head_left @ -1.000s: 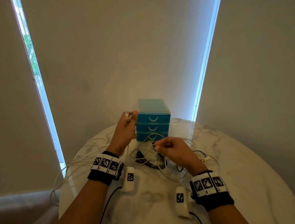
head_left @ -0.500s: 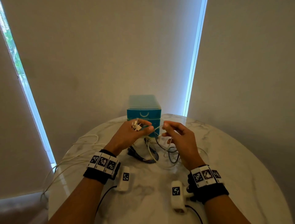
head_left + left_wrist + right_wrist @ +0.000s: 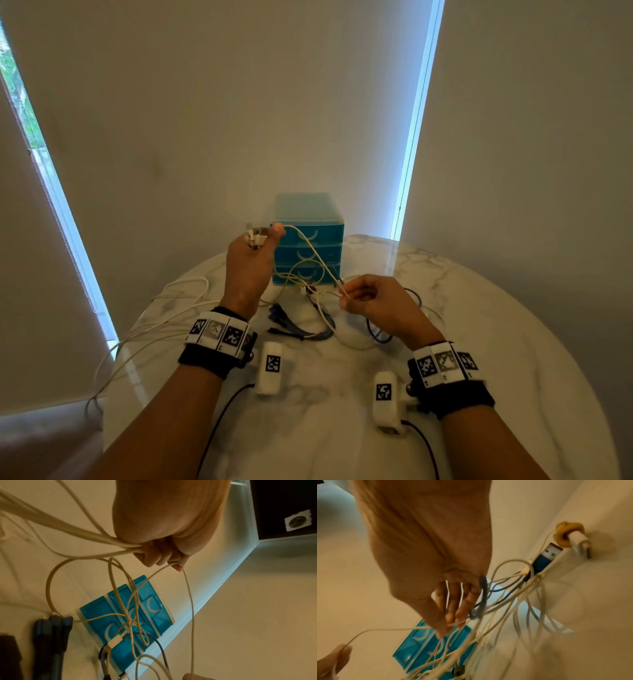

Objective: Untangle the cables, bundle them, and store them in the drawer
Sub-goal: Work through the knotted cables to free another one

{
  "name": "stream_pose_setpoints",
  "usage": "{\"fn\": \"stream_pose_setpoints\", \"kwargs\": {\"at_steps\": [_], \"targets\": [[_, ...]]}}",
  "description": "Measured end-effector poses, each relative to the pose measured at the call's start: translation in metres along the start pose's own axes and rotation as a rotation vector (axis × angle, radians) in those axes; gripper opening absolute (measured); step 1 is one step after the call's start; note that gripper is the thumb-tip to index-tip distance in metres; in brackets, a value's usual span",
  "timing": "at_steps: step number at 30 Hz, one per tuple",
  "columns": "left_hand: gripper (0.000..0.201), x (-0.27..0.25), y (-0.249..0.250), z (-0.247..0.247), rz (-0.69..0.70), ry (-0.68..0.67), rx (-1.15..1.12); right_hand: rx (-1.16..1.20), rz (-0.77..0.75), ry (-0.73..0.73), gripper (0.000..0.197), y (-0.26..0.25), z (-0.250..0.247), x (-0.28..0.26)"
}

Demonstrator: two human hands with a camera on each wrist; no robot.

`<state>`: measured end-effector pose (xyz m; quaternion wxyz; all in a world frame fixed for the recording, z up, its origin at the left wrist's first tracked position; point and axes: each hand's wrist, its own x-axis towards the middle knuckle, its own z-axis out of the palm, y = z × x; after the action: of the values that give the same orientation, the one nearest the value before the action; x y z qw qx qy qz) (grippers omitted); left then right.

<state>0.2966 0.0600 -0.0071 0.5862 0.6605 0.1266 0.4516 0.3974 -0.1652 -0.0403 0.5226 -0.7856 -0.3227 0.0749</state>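
Observation:
A tangle of white and dark cables (image 3: 318, 301) lies on the marble table in front of a small teal drawer unit (image 3: 308, 240) with all three drawers closed. My left hand (image 3: 255, 251) is raised beside the unit and grips several white cables (image 3: 96, 539), their plug ends (image 3: 255, 236) sticking out above its fingers. One white cable (image 3: 315, 255) runs taut from the left thumb down to my right hand (image 3: 368, 301), which pinches it (image 3: 447, 625) just above the tangle. A dark cable (image 3: 482, 596) loops past the right fingers.
Dark blue plugs (image 3: 279, 317) lie on the round table (image 3: 479, 342) between my wrists. A blue USB plug (image 3: 544, 558) and a white plug wound with a tan band (image 3: 563, 536) lie to the right. White cables (image 3: 150, 329) hang off the left table edge. Walls stand close behind.
My left hand has lifted up and left with the plug ends, drawing one white cable taut. My right hand has dropped toward the tangle, pinching that cable.

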Motion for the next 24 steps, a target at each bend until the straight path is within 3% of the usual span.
{"fn": "stream_pose_setpoints", "kwargs": {"at_steps": [5,9,12,15,17,20,22,24], "targets": [[0.03,0.011,-0.007,-0.006,-0.079,0.111,-0.141,-0.246,-0.014,0.18,0.014,0.003,-0.017,-0.005],[0.03,0.011,-0.009,-0.007,-0.095,0.084,-0.191,-0.254,-0.02,0.083,0.011,-0.002,-0.014,-0.007],[0.028,0.011,-0.009,-0.007,-0.1,0.105,-0.201,-0.207,-0.008,-0.002,0.022,-0.004,-0.015,-0.007],[0.024,0.013,-0.008,-0.009,-0.137,0.155,-0.235,-0.181,-0.019,-0.013,0.003,-0.003,-0.021,-0.008],[0.024,0.014,-0.01,-0.009,-0.149,0.143,-0.221,0.003,-0.039,0.196,0.005,-0.007,-0.026,-0.01],[0.031,0.011,-0.012,-0.005,-0.143,-0.01,-0.117,0.562,-0.03,0.481,0.02,-0.018,-0.034,-0.011],[0.03,0.004,-0.005,0.001,-0.116,-0.137,-0.027,0.773,0.003,0.521,0.025,-0.02,-0.036,-0.013],[0.028,-0.003,0.002,0.007,-0.085,-0.216,0.038,0.792,0.042,0.508,0.03,-0.022,-0.033,-0.014]]}}
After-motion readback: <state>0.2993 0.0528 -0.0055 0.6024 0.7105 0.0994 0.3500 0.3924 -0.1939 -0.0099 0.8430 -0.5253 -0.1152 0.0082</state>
